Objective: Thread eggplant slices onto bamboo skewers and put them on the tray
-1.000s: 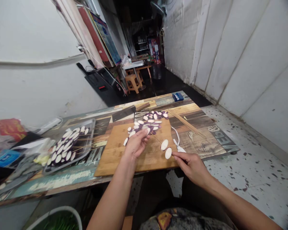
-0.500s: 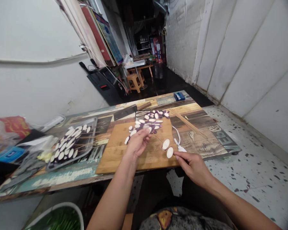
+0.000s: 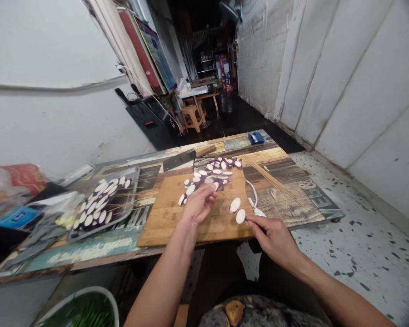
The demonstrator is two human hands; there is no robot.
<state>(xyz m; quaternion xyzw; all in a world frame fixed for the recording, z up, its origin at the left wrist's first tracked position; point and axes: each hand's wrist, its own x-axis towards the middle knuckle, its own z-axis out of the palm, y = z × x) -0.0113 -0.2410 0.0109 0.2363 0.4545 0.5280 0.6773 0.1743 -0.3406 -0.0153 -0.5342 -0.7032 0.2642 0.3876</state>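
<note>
In the head view, my right hand (image 3: 271,234) pinches the lower end of a thin wooden skewer that carries two oval eggplant slices (image 3: 236,204), white with purple skin. Its other end points up and left to my left hand (image 3: 200,204), whose fingers are closed on another eggplant slice (image 3: 216,186). I cannot tell whether the tip has entered that slice. Behind my left hand, a heap of eggplant slices (image 3: 217,171) lies on the far part of the wooden cutting board (image 3: 163,218). Both hands are above the board.
Left of the board, a metal tray (image 3: 135,190) holds several skewered slices. A cleaver (image 3: 179,160) lies behind the board. Bare skewers (image 3: 271,177) and a blue box (image 3: 256,138) are on the table's right part. Below the table edge stands a tub of greens (image 3: 88,313).
The view has shifted very slightly. My hands keep nearly the same pose, the left still pinching the slice near the skewer's tip.
</note>
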